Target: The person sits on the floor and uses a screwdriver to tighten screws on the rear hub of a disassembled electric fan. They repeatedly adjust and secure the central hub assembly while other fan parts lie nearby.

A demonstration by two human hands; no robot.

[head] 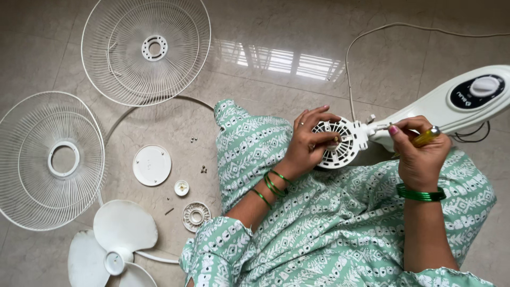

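Observation:
My left hand (pixel 308 142) grips the white round motor housing (pixel 340 143) of a taken-apart fan, fingers over its vented face. My right hand (pixel 419 151) holds a screwdriver with a yellow handle (pixel 425 137), its tip pointing at the joint between the motor housing and the white fan neck (pixel 404 114). The fan's control panel with a round dial (pixel 481 90) lies at the right. Both wrists wear green bangles. My lap in green patterned cloth is under the motor.
On the tiled floor at left lie two white wire grilles (pixel 146 50) (pixel 50 159), a white fan blade (pixel 114 244), a round white cap (pixel 152 165), a small ring nut (pixel 196 216), a small knob (pixel 181 187) and loose screws (pixel 203 169). A power cord (pixel 372 34) runs across the top right.

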